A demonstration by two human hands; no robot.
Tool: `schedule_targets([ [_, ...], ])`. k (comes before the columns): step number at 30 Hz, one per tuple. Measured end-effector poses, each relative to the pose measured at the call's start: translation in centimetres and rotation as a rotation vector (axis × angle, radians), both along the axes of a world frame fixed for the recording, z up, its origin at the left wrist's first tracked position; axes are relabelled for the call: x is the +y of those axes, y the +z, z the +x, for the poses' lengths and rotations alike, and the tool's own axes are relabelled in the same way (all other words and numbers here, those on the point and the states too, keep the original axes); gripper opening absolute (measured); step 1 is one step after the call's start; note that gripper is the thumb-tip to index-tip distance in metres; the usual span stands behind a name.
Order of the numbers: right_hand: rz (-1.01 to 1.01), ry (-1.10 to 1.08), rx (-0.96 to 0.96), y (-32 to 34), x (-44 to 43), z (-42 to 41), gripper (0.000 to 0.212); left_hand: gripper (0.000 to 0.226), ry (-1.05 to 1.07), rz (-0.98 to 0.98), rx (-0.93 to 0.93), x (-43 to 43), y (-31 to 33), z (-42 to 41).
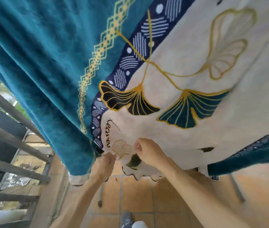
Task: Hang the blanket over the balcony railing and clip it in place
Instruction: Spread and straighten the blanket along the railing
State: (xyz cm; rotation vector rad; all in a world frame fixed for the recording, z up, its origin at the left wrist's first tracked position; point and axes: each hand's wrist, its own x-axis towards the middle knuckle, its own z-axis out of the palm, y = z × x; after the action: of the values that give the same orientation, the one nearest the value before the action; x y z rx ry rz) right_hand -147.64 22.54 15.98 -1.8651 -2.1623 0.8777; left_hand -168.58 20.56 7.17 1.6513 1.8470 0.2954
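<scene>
A large blanket point(188, 83) fills most of the view, teal on the left with a yellow zigzag stripe and cream on the right with ginkgo leaves and the word "leaves". It hangs in folds in front of me, its lower edge just above the floor tiles. My left hand point(105, 162) pinches the cloth near the navy border at the bottom. Close beside it, my right hand point(147, 151) grips the cream part by a small leaf print. No clip shows in either hand. The grey balcony railing point(15, 142) runs along the left.
Orange floor tiles point(147, 198) lie below. A thin metal leg point(236, 186) stands at the right under the blanket, and another rod point(100, 195) stands near the middle. My foot point(127, 219) shows at the bottom edge. Greenery lies beyond the railing.
</scene>
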Motion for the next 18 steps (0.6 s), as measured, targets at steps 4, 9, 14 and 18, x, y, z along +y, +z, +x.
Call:
schedule_targets([
  [4,-0.024,-0.161,0.005,-0.2,-3.9,9.0,0.024,0.032,-0.199,-0.017,0.011,0.1,0.8,5.4],
  [9,-0.011,-0.305,0.011,-0.5,-9.0,18.7,0.021,0.037,-0.271,-0.017,-0.010,-1.0,2.7,13.1],
  [14,0.018,-0.424,0.095,0.1,-14.2,27.0,0.025,0.022,-0.263,0.008,-0.005,-3.2,4.5,21.5],
  [18,0.038,-0.490,0.147,0.5,-18.0,33.3,0.031,0.024,-0.257,-0.026,-0.098,-5.3,5.8,28.6],
])
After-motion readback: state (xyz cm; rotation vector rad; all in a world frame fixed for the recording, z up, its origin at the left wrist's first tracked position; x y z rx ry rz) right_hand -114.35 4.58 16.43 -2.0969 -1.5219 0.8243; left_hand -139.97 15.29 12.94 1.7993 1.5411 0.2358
